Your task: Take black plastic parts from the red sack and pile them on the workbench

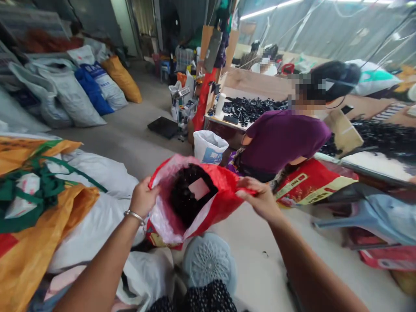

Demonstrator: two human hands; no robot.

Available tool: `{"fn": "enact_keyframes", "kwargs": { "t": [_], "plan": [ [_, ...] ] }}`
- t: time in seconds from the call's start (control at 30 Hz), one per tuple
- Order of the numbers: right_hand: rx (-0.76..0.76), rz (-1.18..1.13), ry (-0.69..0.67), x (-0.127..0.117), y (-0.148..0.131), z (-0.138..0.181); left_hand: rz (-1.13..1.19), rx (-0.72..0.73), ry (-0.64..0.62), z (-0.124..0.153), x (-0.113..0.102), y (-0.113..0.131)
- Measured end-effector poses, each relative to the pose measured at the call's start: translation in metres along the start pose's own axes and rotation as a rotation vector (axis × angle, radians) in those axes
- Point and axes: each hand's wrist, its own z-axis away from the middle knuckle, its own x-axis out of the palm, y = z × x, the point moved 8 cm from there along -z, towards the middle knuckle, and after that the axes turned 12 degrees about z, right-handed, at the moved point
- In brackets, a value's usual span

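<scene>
Hands, left hand [143, 197] and right hand [260, 197], pinching red bag [224, 195] rim, bare floor [260, 260] below

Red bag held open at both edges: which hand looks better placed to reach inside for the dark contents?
Probably the right hand: it pinches the red bag loosely at the rim, while the left hand grips the bunched edge, bearing the weight.

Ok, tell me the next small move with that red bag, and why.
Probably tilt the red bag mouth toward you and spread it a little wider. The left hand and right hand each pinch an edge of the rim, the mouth is only partly open, and the dark pieces inside sit in shadow.
</scene>
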Motion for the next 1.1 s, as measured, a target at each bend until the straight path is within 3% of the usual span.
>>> {"fn": "enact_keyframes", "kwargs": {
  "t": [0.13,0.23,0.33,0.43,0.5,0.6,0.7,0.83,0.9,0.97,1.03,1.1],
  "plan": [
    [0.116,0.197,-0.298,0.138,0.111,0.045,-0.185,-0.251,0.036,-0.014,0.001,-0.157],
    [0.126,0.251,-0.448,0.254,0.178,0.098,-0.291,-0.42,0.045,-0.006,-0.005,-0.281],
    [0.115,0.297,-0.605,0.358,0.21,0.157,-0.382,-0.611,0.087,0.02,-0.023,-0.392],
    [0.05,0.304,-0.775,0.425,0.205,0.211,-0.435,-0.757,0.138,0.053,-0.048,-0.461],
    [0.036,0.331,-0.839,0.441,0.195,0.235,-0.442,-0.773,0.151,0.068,-0.061,-0.481],
    [-0.08,0.42,-0.879,0.434,0.174,0.251,-0.411,-0.726,0.133,0.073,-0.069,-0.487],
    [-0.392,0.476,-0.944,0.429,0.144,0.257,-0.367,-0.696,0.149,0.069,-0.069,-0.486],
    [-0.755,0.451,-1.192,0.453,0.109,0.282,-0.308,-0.686,0.181,0.066,-0.067,-0.494],
    [-0.707,0.544,-1.333,0.472,0.102,0.29,-0.27,-0.678,0.198,0.069,-0.067,-0.496],
    [-0.53,0.664,-1.404,0.486,0.098,0.289,-0.225,-0.66,0.238,0.077,-0.069,-0.491],
    [-0.277,0.633,-1.367,0.498,0.091,0.28,-0.177,-0.61,0.322,0.092,-0.07,-0.476],
    [-0.022,0.435,-1.227,0.507,0.087,0.265,-0.131,-0.558,0.445,0.115,-0.066,-0.457]
  ]
}}
